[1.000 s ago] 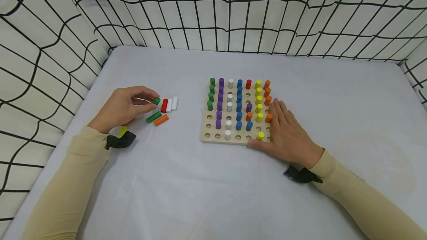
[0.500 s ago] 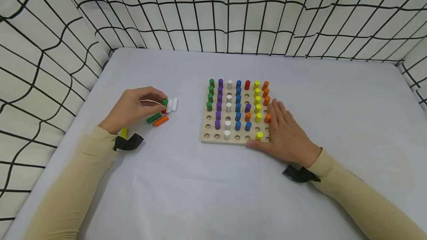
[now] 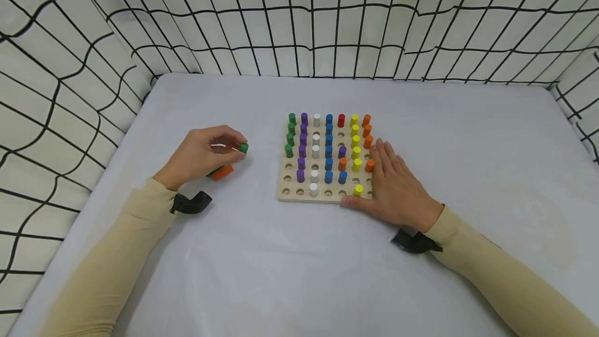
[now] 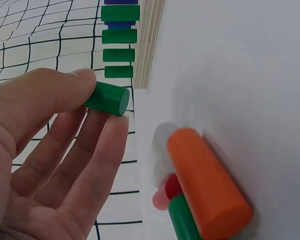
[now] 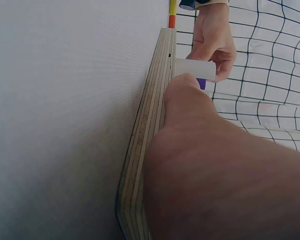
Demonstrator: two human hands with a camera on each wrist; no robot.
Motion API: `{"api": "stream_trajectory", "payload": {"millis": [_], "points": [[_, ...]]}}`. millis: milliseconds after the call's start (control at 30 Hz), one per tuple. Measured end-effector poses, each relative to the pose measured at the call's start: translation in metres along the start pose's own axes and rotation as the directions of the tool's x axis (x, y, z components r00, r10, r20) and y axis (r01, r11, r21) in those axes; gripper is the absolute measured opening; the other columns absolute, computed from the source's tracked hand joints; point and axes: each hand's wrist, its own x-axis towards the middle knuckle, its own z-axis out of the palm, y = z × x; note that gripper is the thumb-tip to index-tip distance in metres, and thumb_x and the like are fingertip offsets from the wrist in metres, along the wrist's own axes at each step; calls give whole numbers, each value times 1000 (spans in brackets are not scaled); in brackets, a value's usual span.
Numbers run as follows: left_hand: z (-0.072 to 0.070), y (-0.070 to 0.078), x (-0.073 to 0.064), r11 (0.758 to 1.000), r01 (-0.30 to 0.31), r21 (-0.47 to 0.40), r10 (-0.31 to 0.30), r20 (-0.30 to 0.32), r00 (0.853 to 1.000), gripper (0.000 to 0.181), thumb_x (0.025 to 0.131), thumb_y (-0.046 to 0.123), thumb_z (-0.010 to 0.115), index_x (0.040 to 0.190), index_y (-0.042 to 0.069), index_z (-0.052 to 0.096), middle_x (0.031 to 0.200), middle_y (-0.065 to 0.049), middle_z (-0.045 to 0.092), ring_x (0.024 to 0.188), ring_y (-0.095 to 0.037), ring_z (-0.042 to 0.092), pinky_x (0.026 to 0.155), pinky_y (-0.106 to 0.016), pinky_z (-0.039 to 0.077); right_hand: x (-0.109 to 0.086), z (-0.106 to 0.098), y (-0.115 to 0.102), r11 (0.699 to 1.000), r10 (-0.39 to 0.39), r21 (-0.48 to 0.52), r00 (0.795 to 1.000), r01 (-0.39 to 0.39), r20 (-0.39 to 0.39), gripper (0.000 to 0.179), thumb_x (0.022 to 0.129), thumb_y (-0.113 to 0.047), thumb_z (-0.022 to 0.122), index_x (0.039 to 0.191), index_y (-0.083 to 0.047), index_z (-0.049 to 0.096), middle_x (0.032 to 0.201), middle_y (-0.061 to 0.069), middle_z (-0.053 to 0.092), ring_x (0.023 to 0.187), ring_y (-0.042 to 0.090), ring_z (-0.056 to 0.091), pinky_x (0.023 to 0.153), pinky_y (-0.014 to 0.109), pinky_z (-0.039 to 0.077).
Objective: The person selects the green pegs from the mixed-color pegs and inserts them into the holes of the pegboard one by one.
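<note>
Between thumb and fingertips, my left hand [image 3: 201, 155] pinches a green peg [image 4: 108, 98], held above the table to the left of the wooden pegboard [image 3: 293, 185]. Below that hand an orange peg [image 4: 210, 185] lies on the cloth, with another green peg [image 4: 184, 217] and a red peg [image 4: 173, 186] partly hidden beside it. My right hand [image 3: 400, 191] rests along the board's right edge, fingers straight and thumb at the near edge. Upright pegs fill many holes; green pegs [image 3: 290, 139] line the left column, with bare holes nearer me.
A white cloth [image 3: 281, 264] covers the table. Black wire mesh [image 3: 299, 46] rises behind it and along the left side. Purple pegs [image 3: 301, 152], blue pegs [image 3: 329, 152] and yellow pegs [image 3: 356, 141] stand in other columns of the board.
My left hand has moved right with the green peg, passing over the loose pegs, and now hides the white ones in the head view. My right hand stays at the board.
</note>
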Motion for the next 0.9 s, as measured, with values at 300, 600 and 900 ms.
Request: {"api": "stream_trajectory", "payload": {"millis": [300,600,900], "points": [[11,9,9,1000,10,-3,-10,10,1000,24,89,17,83,110,17,73,108,-1,76,99,2,69,90,-14,58,0,0,0,1000,0,4,1000,0,-3,137,82,-91,49,163,3,-7,174,23,-9,163,43,-4,132,62,10],[21,16,15,997,-12,-78,16,50,999,25,89,18,83,111,12,71,110,-5,74,104,-6,70,90,-11,57,1,0,1,1000,-4,2,1000,4,-4,138,80,-93,48,163,2,-7,174,22,-9,164,43,-3,132,62,11],[31,21,21,998,-36,-53,40,71,997,26,90,14,82,113,11,70,113,-6,73,110,-19,72,95,-26,61,1,-1,1,1000,0,3,1000,0,-7,136,81,-91,51,164,1,-6,174,22,-8,164,42,-3,132,61,11]]}}
